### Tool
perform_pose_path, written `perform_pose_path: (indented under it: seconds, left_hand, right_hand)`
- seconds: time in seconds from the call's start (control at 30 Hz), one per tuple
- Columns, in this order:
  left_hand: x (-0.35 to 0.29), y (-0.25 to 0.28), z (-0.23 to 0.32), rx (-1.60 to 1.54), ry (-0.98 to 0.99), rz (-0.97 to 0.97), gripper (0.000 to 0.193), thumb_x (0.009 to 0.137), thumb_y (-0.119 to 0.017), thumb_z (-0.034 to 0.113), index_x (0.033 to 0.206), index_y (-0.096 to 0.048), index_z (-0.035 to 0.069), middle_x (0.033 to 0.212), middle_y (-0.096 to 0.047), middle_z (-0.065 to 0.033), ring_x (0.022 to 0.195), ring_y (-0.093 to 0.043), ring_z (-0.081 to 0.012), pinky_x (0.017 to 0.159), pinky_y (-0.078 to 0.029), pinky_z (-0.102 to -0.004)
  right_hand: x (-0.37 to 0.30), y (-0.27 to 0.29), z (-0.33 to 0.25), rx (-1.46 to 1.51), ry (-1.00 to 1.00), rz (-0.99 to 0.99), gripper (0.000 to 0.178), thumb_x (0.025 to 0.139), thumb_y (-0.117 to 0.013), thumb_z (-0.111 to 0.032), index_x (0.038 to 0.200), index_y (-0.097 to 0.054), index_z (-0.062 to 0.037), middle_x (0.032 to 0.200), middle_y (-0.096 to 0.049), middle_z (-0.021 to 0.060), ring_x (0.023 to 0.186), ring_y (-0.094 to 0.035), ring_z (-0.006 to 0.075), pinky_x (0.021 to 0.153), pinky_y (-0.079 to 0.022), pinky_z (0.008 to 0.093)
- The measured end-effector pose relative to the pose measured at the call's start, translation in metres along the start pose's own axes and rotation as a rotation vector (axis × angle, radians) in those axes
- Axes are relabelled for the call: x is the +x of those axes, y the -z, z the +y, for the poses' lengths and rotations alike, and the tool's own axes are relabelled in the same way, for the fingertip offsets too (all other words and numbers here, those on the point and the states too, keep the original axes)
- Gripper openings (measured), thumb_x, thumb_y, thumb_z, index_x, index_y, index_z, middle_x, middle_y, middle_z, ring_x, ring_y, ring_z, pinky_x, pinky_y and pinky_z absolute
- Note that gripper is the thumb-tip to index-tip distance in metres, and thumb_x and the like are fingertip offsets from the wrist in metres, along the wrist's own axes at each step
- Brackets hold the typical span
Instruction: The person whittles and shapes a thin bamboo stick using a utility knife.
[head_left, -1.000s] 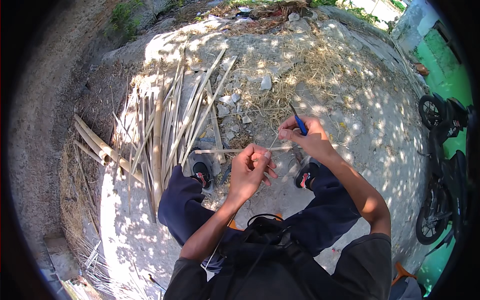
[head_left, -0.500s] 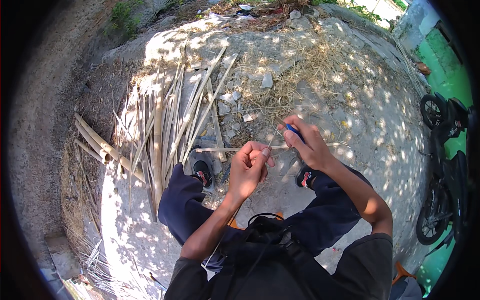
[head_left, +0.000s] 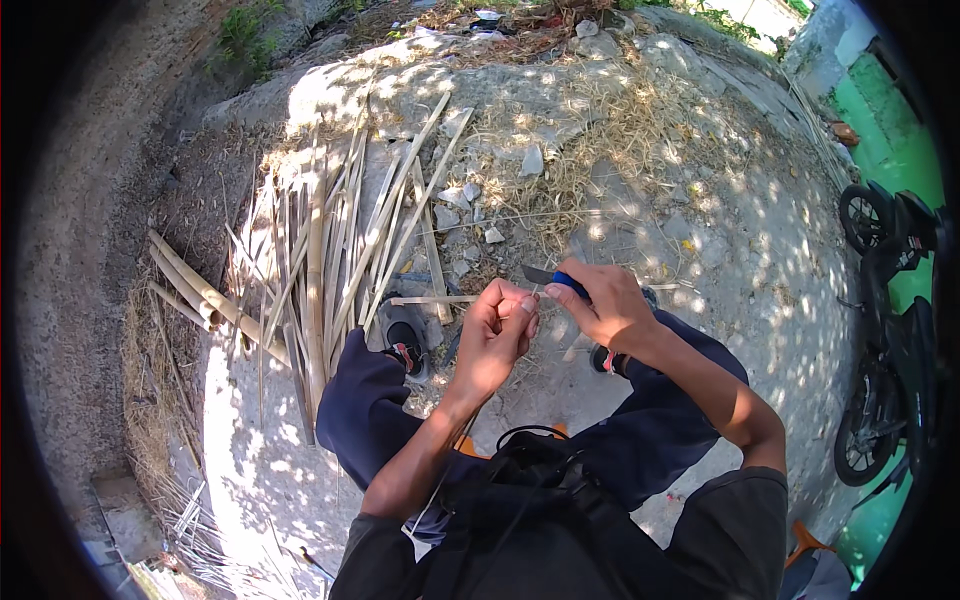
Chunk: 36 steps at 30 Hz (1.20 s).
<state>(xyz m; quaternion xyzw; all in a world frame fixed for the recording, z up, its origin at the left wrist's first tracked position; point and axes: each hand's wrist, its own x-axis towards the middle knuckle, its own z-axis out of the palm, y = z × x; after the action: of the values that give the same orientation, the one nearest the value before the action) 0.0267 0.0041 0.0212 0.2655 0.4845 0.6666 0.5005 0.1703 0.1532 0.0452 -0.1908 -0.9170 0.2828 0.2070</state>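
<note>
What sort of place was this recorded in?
Probably an outdoor yard used as an informal workspace: sun-dappled bare ground, a pile of split bamboo-like strips by the person's feet, and a parked motorcycle beside a green wall.

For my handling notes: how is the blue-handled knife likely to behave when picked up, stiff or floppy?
The blue-handled knife is probably light, being small beside the right hand gripping it. Its dark blade looks straight, so it is likely stiff.

Dull metal blade (head_left: 538,274), seemingly plastic handle (head_left: 571,284), rough ground (head_left: 785,320).
</note>
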Motion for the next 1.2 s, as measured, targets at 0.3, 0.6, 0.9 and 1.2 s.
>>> perform_pose_path:
  seconds: [0.3,0.6,0.9,1.2]
  left_hand:
    - [-0.004,0.002,-0.003,0.078,0.022,-0.004,0.009,0.111,-0.055,0.014,0.106,-0.058,0.007,0.073,-0.060,0.0009,0.048,-0.041,-0.0016,0.043,-0.028,-0.0207]
    - [-0.002,0.001,-0.007,0.039,-0.015,0.019,0.012,0.112,-0.054,0.017,0.110,-0.057,0.006,0.074,-0.064,-0.0030,0.046,-0.045,-0.0038,0.041,-0.033,-0.0217]
    - [-0.002,0.001,-0.008,0.093,-0.066,0.024,0.007,0.111,-0.055,0.013,0.108,-0.056,0.007,0.072,-0.059,0.0010,0.050,-0.043,-0.0019,0.044,-0.031,-0.0205]
    - [-0.011,-0.005,0.000,0.108,0.000,0.007,0.010,0.112,-0.053,0.014,0.108,-0.056,0.005,0.072,-0.060,0.0001,0.049,-0.045,-0.0033,0.044,-0.033,-0.0214]
  right_hand:
    - [0.013,0.021,0.015,0.163,-0.225,0.118,0.035,0.106,-0.059,-0.035,0.103,-0.064,-0.0008,0.070,-0.061,0.0183,0.067,-0.063,0.0390,0.065,-0.047,0.0464]
    - [0.002,0.001,-0.003,0.068,-0.030,-0.022,0.026,0.101,-0.068,-0.027,0.100,-0.062,-0.0007,0.075,-0.063,0.0206,0.068,-0.063,0.0445,0.062,-0.047,0.0480]
    - [0.001,0.003,-0.007,0.054,-0.021,-0.041,0.028,0.100,-0.069,-0.028,0.102,-0.065,-0.0006,0.077,-0.066,0.0216,0.070,-0.064,0.0452,0.063,-0.049,0.0484]
    - [0.012,0.015,0.026,0.057,-0.237,0.110,0.036,0.107,-0.058,-0.034,0.112,-0.067,0.0010,0.081,-0.070,0.0210,0.079,-0.068,0.0417,0.077,-0.052,0.0461]
